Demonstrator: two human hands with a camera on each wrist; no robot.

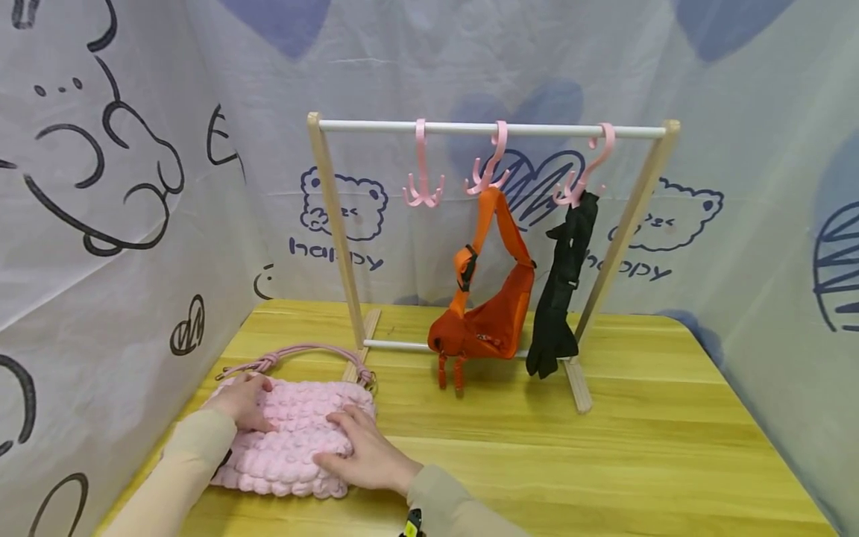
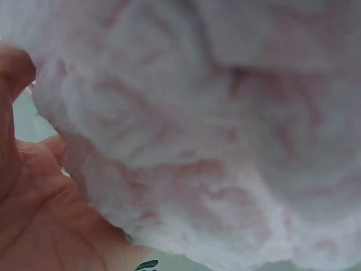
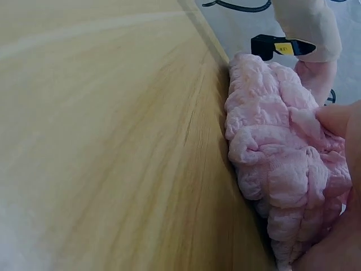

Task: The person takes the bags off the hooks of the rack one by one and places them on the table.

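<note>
Here | pink bag (image 1: 295, 440) | under left grip (image 1: 243, 403) and right grip (image 1: 370, 453) | both spread wide, touching it

And here are the right hand's fingers (image 3: 338, 119), touching the puffy pink bag (image 3: 273, 147)! Past the bag from them, broad wooden desk (image 3: 124, 141); beyond the fingertips, a pale sleeve (image 3: 310, 25) beside a black, yellow-marked band (image 3: 263, 47).

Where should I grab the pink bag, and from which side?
Probably by its strap, at the middle, from above. The bag lies flat on the table, and the strap arcs out past its far edge, leaving an open loop.
</note>
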